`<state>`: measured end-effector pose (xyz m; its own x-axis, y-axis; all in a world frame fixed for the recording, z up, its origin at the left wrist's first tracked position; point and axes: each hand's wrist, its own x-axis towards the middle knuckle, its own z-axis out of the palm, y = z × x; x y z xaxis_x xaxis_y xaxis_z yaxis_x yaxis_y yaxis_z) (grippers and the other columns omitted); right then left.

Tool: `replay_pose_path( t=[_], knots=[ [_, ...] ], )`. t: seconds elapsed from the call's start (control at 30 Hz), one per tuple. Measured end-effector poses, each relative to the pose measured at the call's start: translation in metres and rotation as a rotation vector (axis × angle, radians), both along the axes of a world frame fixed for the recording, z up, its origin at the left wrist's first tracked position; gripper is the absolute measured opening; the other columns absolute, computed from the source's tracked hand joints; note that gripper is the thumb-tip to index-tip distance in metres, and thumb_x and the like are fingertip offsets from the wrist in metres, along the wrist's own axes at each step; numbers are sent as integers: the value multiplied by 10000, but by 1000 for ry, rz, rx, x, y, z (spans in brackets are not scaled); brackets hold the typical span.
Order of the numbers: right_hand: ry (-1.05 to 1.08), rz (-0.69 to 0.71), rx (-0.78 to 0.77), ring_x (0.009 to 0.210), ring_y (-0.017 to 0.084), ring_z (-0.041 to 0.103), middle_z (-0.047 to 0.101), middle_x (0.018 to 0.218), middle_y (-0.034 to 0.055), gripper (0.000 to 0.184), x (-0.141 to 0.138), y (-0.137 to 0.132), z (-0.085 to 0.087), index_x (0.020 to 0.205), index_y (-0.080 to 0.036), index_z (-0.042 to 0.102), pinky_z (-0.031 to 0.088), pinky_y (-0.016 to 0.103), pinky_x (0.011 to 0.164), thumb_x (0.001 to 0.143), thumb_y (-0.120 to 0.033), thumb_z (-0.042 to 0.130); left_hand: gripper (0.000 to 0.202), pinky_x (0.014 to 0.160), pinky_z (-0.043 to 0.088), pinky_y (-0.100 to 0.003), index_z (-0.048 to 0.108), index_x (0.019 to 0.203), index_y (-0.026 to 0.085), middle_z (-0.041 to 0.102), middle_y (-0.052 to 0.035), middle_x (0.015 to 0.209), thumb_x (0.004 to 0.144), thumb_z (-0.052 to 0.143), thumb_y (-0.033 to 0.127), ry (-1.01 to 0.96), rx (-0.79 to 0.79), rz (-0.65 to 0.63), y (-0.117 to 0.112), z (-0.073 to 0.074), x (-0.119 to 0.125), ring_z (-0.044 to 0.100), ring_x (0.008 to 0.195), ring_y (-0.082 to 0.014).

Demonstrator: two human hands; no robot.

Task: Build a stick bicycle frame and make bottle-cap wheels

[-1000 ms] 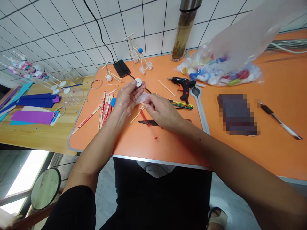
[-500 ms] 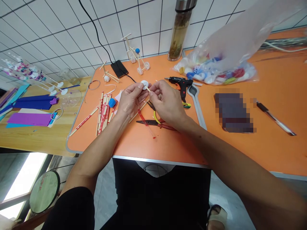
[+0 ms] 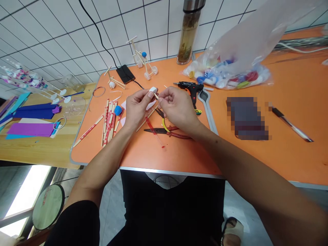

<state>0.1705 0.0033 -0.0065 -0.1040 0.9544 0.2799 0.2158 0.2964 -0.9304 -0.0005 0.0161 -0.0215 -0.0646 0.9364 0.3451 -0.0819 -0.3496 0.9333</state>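
Observation:
Over the orange table [image 3: 179, 160], my left hand [image 3: 138, 106] pinches a white bottle cap [image 3: 153, 90] between thumb and fingers. My right hand [image 3: 176, 107] grips a short pale wooden stick [image 3: 156, 97], its end at the cap; whether the two are joined I cannot tell. Below the hands lie long-nosed pliers [image 3: 156, 131] with red handles, partly under my right wrist, and a clear tube with red in it [image 3: 153, 128]. Chopsticks with red printing [image 3: 110, 123] and a blue ball [image 3: 118, 110] are left of my left hand.
A black glue gun [image 3: 191, 87] lies beyond my right hand. Stick models on wheels [image 3: 147, 65] stand by the wall near a tea bottle [image 3: 189, 37]. A plastic bag of caps [image 3: 230, 73], a blurred dark object [image 3: 247, 118] and a pen [image 3: 292, 124] are on the right.
The white cap has tilted in my left hand, from showing its round face to showing its edge. The stick stays in my right hand. The whole view has shifted slightly.

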Motion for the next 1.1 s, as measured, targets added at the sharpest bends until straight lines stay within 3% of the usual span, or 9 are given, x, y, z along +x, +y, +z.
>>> replay_pose_path(
  t=[0.2,0.47,0.7,0.83,0.93,1.0,1.1],
  knots=[
    [189,89,-230,514,100,540,723,747,14,227,0,-2,13,832,-216,622,403,255,486,993,-63,670,384,910,651,-311,940,1002,267,898,-34,999,857,962,622,79,36,25,-2,1,1,817,936,-190],
    [393,166,-362,450,78,446,722,715,7,171,1,0,9,863,-212,637,319,233,405,983,-115,710,351,916,639,-309,941,1037,267,895,-37,1019,907,928,593,86,22,45,-3,-7,0,814,944,-190],
    [85,25,-119,665,150,629,724,771,23,177,1,5,3,834,-217,644,452,265,579,966,-108,687,360,954,641,-336,934,1019,264,885,-37,1004,895,934,601,105,1,52,-5,-11,3,807,951,-202],
    [52,37,-155,631,145,626,734,798,19,151,2,5,0,868,-223,640,453,279,584,1000,-157,675,347,891,620,-310,926,986,254,871,-35,963,891,943,587,129,-4,73,-4,-10,4,778,896,-182],
    [34,80,-209,585,147,642,738,814,-4,62,3,5,-2,1005,-219,682,477,300,596,1002,-162,657,365,833,602,-296,912,954,237,847,-32,910,886,944,595,124,-36,94,0,-10,1,749,838,-167],
    [-30,92,-203,612,166,670,749,830,-5,111,5,5,-3,1086,-213,710,491,319,631,991,-173,668,382,805,592,-289,899,929,227,829,-29,878,878,949,602,107,-52,114,3,-11,-2,734,810,-158],
    [-177,12,-113,737,191,691,767,847,21,53,7,5,-3,957,-203,722,470,331,696,957,-160,691,385,787,585,-283,880,893,215,813,-27,849,863,966,589,99,-61,139,5,-12,-4,725,793,-152]
  ],
)
